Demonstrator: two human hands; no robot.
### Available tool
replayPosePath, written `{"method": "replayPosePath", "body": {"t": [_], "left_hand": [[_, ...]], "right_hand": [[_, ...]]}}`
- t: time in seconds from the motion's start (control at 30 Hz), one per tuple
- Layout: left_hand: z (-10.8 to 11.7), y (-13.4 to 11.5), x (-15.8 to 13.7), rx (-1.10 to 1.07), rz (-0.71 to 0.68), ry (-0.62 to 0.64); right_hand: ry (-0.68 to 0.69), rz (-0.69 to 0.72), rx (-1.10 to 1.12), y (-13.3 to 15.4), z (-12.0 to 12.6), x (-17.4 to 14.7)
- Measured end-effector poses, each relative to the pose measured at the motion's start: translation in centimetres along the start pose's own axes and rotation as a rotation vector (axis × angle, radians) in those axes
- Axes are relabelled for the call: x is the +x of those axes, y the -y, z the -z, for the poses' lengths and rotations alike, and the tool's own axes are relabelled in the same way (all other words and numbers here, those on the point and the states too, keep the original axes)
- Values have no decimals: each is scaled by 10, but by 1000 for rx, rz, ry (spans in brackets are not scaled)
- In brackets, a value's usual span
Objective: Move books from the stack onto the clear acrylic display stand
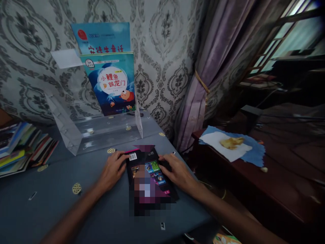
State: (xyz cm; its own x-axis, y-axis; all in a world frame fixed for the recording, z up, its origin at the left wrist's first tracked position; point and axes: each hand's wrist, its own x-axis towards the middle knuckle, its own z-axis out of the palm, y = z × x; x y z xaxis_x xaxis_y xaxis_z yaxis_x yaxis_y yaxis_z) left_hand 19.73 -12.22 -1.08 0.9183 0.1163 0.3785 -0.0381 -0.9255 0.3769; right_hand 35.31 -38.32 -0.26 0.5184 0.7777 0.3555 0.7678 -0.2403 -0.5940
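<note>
A dark book (155, 169) with a barcode and small colourful pictures on its cover lies on the grey tablecloth (101, 210). A pixelated patch hides its middle and lower part. My left hand (114, 169) holds its left edge, with the index finger reaching over the cover beside the barcode. On the opposite side, my right hand (176, 171) has its bent fingers at the right edge. Beyond the book stands a clear acrylic book rack (68, 139). Two blue picture books lean upright in it, the front book (111, 88) partly covering the rear book (106, 37).
A pile of books (22, 145) lies at the table's left. On the right, a dark red wooden bench (254, 183) carries a blue cloth (256, 156) and white paper with a yellowish item on it. A tied purple curtain (195, 101) hangs behind the table's right edge.
</note>
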Motion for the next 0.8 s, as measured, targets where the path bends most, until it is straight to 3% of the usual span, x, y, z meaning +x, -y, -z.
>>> {"method": "replayPosePath", "body": {"t": [0.27, 0.53, 0.8], "left_hand": [[0, -2, 2, 47, 16, 10], [-1, -8, -5, 96, -12, -12], [-3, -10, -8, 192, -96, -67]], "right_hand": [[-10, 41, -1, -14, -3, 11], [3, 108, -195, -9, -6, 22], [241, 379, -80, 32, -41, 69]]}}
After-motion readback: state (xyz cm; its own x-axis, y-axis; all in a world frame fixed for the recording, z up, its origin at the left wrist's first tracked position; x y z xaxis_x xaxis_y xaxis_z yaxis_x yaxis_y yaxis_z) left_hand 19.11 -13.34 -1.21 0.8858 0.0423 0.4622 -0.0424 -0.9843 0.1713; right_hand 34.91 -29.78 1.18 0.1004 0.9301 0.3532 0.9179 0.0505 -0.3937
